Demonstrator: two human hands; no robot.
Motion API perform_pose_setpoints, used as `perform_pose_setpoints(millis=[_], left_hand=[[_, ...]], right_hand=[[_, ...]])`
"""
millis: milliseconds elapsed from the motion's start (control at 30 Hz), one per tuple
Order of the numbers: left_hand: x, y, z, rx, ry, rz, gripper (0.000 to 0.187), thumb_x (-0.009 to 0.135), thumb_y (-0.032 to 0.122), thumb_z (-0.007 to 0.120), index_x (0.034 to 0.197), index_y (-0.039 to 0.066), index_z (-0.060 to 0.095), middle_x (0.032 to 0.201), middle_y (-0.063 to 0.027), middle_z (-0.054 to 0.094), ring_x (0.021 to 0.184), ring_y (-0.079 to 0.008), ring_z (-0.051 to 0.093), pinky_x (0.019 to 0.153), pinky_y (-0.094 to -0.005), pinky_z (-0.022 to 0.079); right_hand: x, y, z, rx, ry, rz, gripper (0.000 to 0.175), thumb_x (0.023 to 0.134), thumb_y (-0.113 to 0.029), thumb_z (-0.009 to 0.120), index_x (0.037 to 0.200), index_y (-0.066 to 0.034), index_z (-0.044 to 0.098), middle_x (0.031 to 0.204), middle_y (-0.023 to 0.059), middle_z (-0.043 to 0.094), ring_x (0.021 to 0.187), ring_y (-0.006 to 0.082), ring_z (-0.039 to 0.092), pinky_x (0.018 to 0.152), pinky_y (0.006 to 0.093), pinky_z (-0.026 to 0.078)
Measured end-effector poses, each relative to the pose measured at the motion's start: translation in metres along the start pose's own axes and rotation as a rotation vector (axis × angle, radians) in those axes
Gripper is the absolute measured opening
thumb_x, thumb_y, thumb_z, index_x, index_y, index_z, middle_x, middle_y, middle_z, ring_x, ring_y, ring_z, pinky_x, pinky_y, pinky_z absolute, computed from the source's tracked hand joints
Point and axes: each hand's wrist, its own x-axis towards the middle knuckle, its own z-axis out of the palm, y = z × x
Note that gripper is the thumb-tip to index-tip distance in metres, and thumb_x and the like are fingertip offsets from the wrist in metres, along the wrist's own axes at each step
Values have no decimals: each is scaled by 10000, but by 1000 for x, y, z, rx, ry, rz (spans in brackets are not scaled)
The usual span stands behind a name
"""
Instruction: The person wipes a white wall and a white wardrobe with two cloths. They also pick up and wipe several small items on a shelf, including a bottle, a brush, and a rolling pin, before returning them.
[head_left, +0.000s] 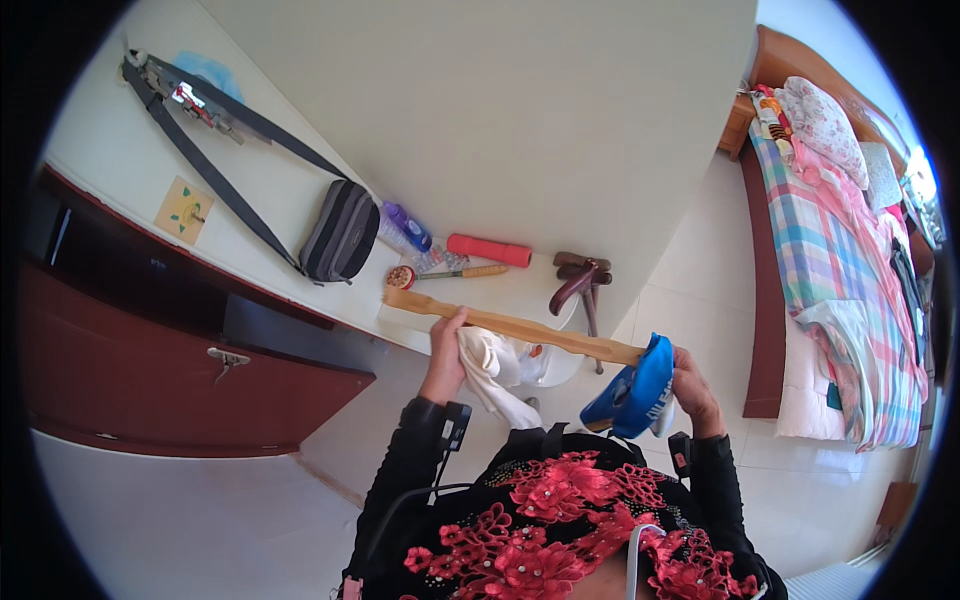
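Observation:
A long flat wooden stick (517, 324) with wavy edges is stretched between my hands, slanting down to the right. My left hand (448, 358) grips it near its left part; a white cloth (487, 360) hangs beside that hand, and whether the fingers hold it too is unclear. At the right, my right hand (694, 386) is closed on a blue fabric item (634, 394) bearing white writing. The stick's right end meets this blue item, and what lies inside its folds is hidden.
The white countertop (262, 187) bears a grey-black shoulder bag (341, 232), a purple bottle (407, 225), a red cylinder (489, 250) and a wooden-handled tool (480, 271). A walking cane (577, 289) leans by the wall. Below, a dark red cabinet door (172, 375) hangs open. A bed (832, 247) stands right.

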Motion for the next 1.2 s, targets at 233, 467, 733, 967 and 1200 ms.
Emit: perform_pose_setpoints(millis=[233,467,733,967,1200], left_hand=[[88,-67,-81,17,154,-178,202,896,160,669,812,16,553,762,-67,583,680,-190,596,616,-353,497],[149,-96,-124,103,373,-195,220,840,140,710,857,-33,577,849,-131,619,753,-241,613,670,-402,508],[188,-91,-142,44,464,-190,231,838,138,692,934,-48,594,943,-154,632,807,-278,635,720,-429,520],[201,-77,-147,-7,26,-391,208,887,152,597,850,-49,635,816,-180,677,724,-290,661,686,-403,540],[221,-49,-87,1198,-233,197,129,823,127,604,909,73,684,772,-116,698,720,-259,688,641,-383,534]], right_hand=[[17,-3,36,-76,-61,119,136,904,-106,582,980,-5,633,821,66,667,681,136,652,635,274,555],[25,-2,63,41,75,106,151,888,-57,563,1003,17,627,812,76,669,667,136,652,613,274,554],[37,9,78,-23,164,101,186,892,-69,576,1050,6,639,833,48,670,668,96,617,603,243,527],[51,16,99,39,119,158,213,902,-66,570,1098,-1,623,895,52,668,733,109,627,684,246,531],[60,17,115,50,196,187,210,898,-89,593,1083,8,624,918,59,672,759,112,637,701,259,539]])
